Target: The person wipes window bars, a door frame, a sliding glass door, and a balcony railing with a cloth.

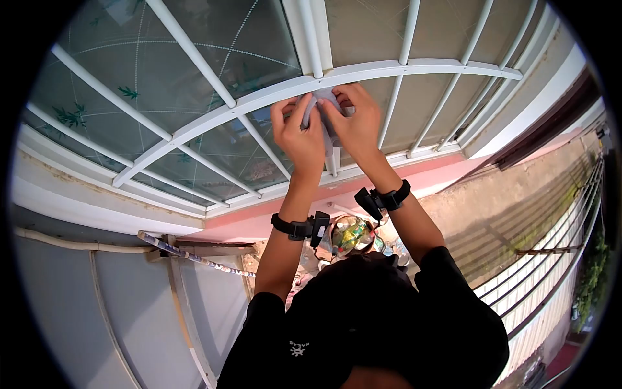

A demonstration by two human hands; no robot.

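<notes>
A light grey cloth [328,98] is bunched between my two hands, just under the white curved crossbar [272,91] of a window grille. My left hand [300,136] pinches the cloth's left side with bent fingers. On the other side, my right hand [357,120] grips it with thumb and fingers. The cloth lies over a vertical bar below the crossbar and hides part of it. Whether the cloth wraps fully around the bar cannot be seen. Black straps with small devices sit on both wrists.
Window glass [214,52] with green leaf patterns stands behind the bars. Below are a pink ledge [227,228] and a container of bottles [350,235]. A patterned pole [194,256] lies at lower left, near grey panels [129,292]. A metal railing [551,259] runs along the right.
</notes>
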